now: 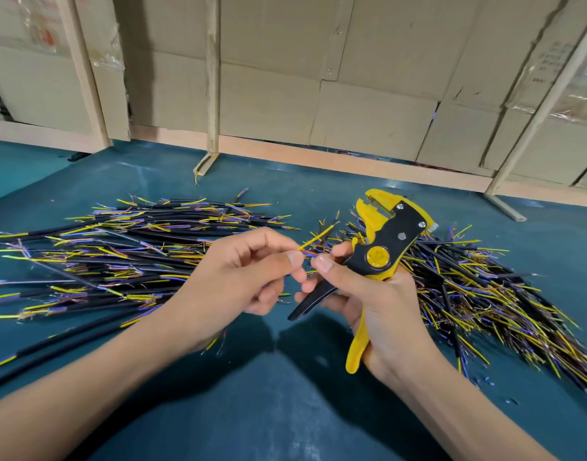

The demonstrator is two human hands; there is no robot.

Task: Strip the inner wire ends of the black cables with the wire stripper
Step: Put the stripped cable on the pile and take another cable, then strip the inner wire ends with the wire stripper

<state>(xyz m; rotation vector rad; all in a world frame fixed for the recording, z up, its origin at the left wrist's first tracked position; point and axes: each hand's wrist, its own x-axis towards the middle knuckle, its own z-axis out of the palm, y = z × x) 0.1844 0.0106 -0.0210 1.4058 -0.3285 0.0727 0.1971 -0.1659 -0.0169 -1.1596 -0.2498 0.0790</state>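
My left hand (248,271) grips one black cable, mostly hidden in the fist, and pinches its inner wires near the tip. A yellow inner wire (318,236) sticks up and to the right from the fingers; blue and reddish wires lie between both thumbs. My right hand (368,294) holds the yellow-and-black wire stripper (385,241) by its handles, jaws pointing up and away, while its thumb touches the wire ends. The stripper's jaws hold nothing.
A heap of black cables (119,254) with yellow, blue and copper ends lies at the left on the blue-green table mat (252,394). Another heap of cables (485,287) lies to the right behind the stripper. Cardboard boxes (318,78) and wooden frame posts stand behind.
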